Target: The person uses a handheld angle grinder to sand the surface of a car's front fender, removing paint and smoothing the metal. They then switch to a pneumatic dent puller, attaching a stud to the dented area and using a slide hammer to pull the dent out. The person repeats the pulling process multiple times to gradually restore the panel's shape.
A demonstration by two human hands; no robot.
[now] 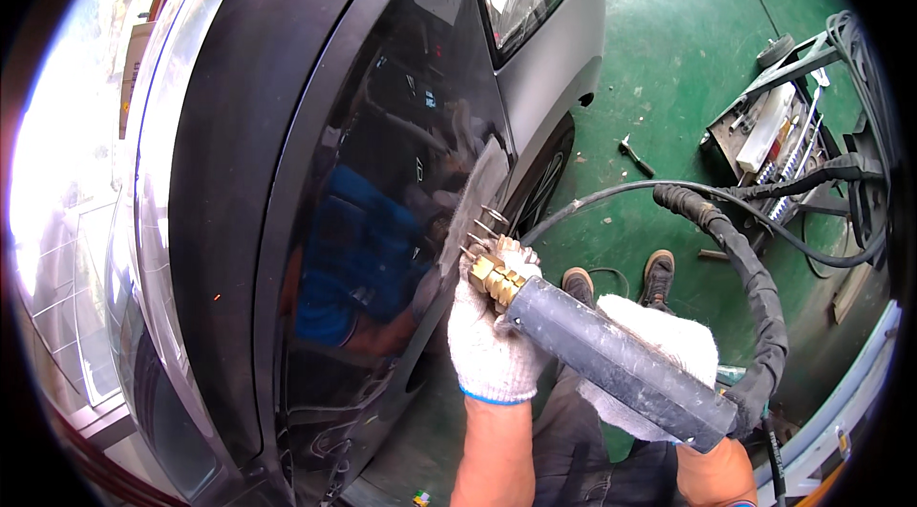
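Note:
Both my hands wear white knit work gloves. My right hand [673, 345] wraps the black body of a spot-weld gun [611, 359], a dent-repair tool with a brass tip [495, 280]; its fingers are mostly hidden behind the gun. My left hand [497, 349] closes around the brass front end, with fingertips showing just beyond it. The tip points at a dull, sanded grey patch [475, 201] on the dark car's lower side panel [373, 182]. Several thin metal pins or rings [492, 218] stand out from this patch, close to my left fingers.
A thick wrapped cable [750, 287] runs from the gun to a wheeled cart [864, 168] at the right. Beside it sits a tool tray [764, 129]. A ratchet-like tool [635, 156] lies on the green floor [659, 20]. The car's wheel [546, 172] is beyond the patch.

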